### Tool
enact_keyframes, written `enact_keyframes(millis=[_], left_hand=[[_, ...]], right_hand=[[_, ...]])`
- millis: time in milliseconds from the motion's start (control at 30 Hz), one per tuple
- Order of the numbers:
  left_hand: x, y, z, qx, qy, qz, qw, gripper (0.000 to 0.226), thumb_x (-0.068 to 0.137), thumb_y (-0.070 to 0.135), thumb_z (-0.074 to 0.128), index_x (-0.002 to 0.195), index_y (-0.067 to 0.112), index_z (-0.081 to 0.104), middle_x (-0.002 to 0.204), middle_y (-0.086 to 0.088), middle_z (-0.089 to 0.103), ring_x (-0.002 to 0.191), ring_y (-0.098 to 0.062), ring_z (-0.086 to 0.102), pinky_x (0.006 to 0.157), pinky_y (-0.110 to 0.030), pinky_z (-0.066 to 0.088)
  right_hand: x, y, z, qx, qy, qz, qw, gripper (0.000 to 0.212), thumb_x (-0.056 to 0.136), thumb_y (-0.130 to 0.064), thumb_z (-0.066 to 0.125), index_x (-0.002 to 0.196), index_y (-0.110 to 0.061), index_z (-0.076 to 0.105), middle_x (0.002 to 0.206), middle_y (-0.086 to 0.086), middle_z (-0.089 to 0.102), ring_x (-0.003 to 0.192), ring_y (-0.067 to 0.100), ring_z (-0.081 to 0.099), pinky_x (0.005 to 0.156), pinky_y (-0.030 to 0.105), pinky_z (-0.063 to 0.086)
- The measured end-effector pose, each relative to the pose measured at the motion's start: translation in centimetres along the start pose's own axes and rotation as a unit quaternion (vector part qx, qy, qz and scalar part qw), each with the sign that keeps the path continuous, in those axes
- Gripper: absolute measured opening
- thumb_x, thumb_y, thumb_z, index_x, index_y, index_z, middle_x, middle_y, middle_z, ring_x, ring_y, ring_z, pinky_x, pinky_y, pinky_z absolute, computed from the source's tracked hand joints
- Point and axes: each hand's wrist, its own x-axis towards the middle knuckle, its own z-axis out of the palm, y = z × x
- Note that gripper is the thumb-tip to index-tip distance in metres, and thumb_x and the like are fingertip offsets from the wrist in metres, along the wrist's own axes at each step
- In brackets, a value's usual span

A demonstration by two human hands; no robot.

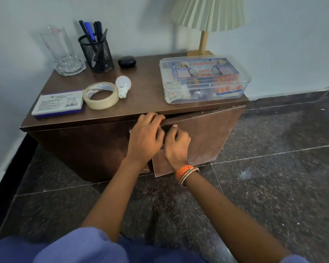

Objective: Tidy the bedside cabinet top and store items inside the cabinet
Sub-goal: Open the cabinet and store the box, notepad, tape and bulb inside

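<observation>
Both hands are down at the front of the bedside cabinet (95, 149), right where the two doors meet. The left hand (145, 136) lies over the top edge of the seam, fingers curled so their tips hook in under the cabinet top; that grip sits on the edge of the door rather than around any loose item. The right hand (177, 143), with orange and metal bangles (187, 172) on its wrist, comes in just beside and below it, fingers bent inward against the inner edge of the right door (201, 137), thumb tip up. The two hands touch or nearly touch. That right door stands ajar, swung outward at an angle, with a dark gap showing along its top.

Up on the cabinet top (144, 95), well above the hands, nothing is being held. At the left front corner lies a white and purple box (58, 103), and a roll of tape (101, 95) lies flat just beside it, with a white light bulb (123, 86) on its side touching the roll. Behind them stand a clear glass (62, 50), a black mesh pen holder (96, 52) full of pens, and a small black case (127, 61). To the right sits a clear plastic first aid box (204, 78), lid on, with a lamp (204, 25) behind it by the wall.

Blue sleeves (80, 249) fill the bottom of the view over a dark speckled floor (264, 177).
</observation>
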Motion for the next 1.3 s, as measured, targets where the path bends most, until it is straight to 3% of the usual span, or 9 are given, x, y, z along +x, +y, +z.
enact_keyframes(millis=[167, 233, 333, 467, 567, 733, 867, 1067, 1300], left_hand=[[3.2, 2.4, -1.1, 0.035, -0.179, -0.115, 0.977, 0.042, 0.091, 0.039, 0.042, 0.063, 0.012, 0.058, 0.068, -0.005, 0.055, 0.070, -0.027, 0.056, 0.063, -0.030, 0.038], [4.2, 1.9, -2.1, -0.042, -0.268, -0.160, 0.949, 0.042, 0.089, 0.036, 0.046, 0.054, 0.013, 0.054, 0.060, -0.004, 0.054, 0.064, -0.024, 0.055, 0.058, -0.028, 0.038], [4.9, 2.2, -3.5, -0.072, -0.386, -0.187, 0.901, 0.030, 0.088, 0.032, 0.050, 0.068, 0.014, 0.062, 0.068, -0.005, 0.059, 0.058, -0.017, 0.052, 0.053, -0.027, 0.037], [4.8, 5.1, -3.2, -0.093, -0.508, -0.158, 0.842, 0.018, 0.091, 0.026, 0.051, 0.081, 0.013, 0.060, 0.077, -0.005, 0.065, 0.042, -0.010, 0.049, 0.044, -0.022, 0.034], [4.6, 5.0, -3.0, -0.105, -0.544, -0.124, 0.823, 0.020, 0.094, 0.024, 0.051, 0.079, 0.013, 0.060, 0.081, -0.005, 0.067, 0.033, -0.005, 0.050, 0.038, -0.017, 0.033], [3.8, 5.1, -2.5, -0.201, -0.615, -0.112, 0.754, 0.019, 0.093, 0.017, 0.055, 0.083, 0.020, 0.070, 0.082, 0.002, 0.071, 0.046, -0.002, 0.059, 0.042, -0.013, 0.040], [1.9, 7.4, -1.0, -0.288, -0.673, -0.095, 0.675, 0.022, 0.092, 0.012, 0.054, 0.108, 0.023, 0.064, 0.104, 0.003, 0.072, 0.082, -0.009, 0.071, 0.060, -0.017, 0.054], [1.8, 13.5, 2.8, -0.370, -0.440, -0.027, 0.818, 0.055, 0.089, 0.007, 0.057, 0.139, 0.023, 0.040, 0.133, -0.001, 0.056, 0.121, -0.015, 0.054, 0.097, -0.037, 0.049], [1.8, 14.4, 6.3, -0.390, -0.352, 0.030, 0.850, 0.067, 0.084, 0.013, 0.066, 0.142, 0.027, 0.034, 0.147, 0.003, 0.041, 0.136, -0.008, 0.036, 0.115, -0.036, 0.030]], right_hand=[[-1.1, -1.4, -3.2, -0.042, -0.043, 0.060, 0.996, 0.043, 0.098, -0.032, 0.037, 0.060, -0.014, 0.046, 0.066, 0.006, 0.058, 0.058, 0.015, 0.051, 0.057, 0.032, 0.037], [-1.6, -2.0, -5.3, -0.121, -0.084, 0.048, 0.988, 0.031, 0.095, -0.041, 0.043, 0.092, -0.011, 0.052, 0.097, 0.010, 0.060, 0.086, 0.022, 0.060, 0.074, 0.037, 0.048], [-0.3, -3.5, -7.6, -0.172, -0.131, 0.133, 0.967, 0.093, 0.085, -0.062, 0.050, 0.146, -0.007, 0.006, 0.147, 0.026, 0.024, 0.131, 0.043, 0.036, 0.108, 0.053, 0.034], [3.4, -6.1, -9.3, -0.131, -0.091, 0.204, 0.966, 0.119, 0.083, -0.040, 0.066, 0.142, -0.007, -0.031, 0.154, 0.032, -0.004, 0.133, 0.044, 0.035, 0.102, 0.041, 0.043], [3.9, -6.4, -10.3, -0.192, -0.067, 0.202, 0.958, 0.107, 0.085, -0.009, 0.060, 0.143, -0.003, -0.029, 0.151, 0.036, 0.005, 0.125, 0.040, 0.044, 0.080, 0.026, 0.040], [4.0, -4.7, -11.5, -0.208, -0.072, 0.190, 0.957, 0.106, 0.080, -0.009, 0.060, 0.146, -0.006, -0.023, 0.149, 0.029, 0.025, 0.129, 0.042, 0.042, 0.105, 0.041, 0.040], [4.4, -3.3, -15.0, -0.225, -0.114, 0.180, 0.951, 0.080, 0.076, -0.013, 0.062, 0.143, -0.011, 0.020, 0.126, 0.019, 0.054, 0.113, 0.038, 0.057, 0.095, 0.049, 0.050], [5.4, -3.8, -21.3, -0.287, -0.109, 0.145, 0.941, 0.047, 0.071, -0.006, 0.058, 0.115, -0.022, 0.062, 0.106, 0.011, 0.068, 0.100, 0.030, 0.064, 0.091, 0.045, 0.053], [5.2, -3.5, -20.7, -0.431, 0.024, 0.086, 0.898, 0.025, 0.080, -0.017, 0.059, 0.105, -0.014, 0.062, 0.107, 0.011, 0.066, 0.103, 0.035, 0.062, 0.084, 0.038, 0.048]])
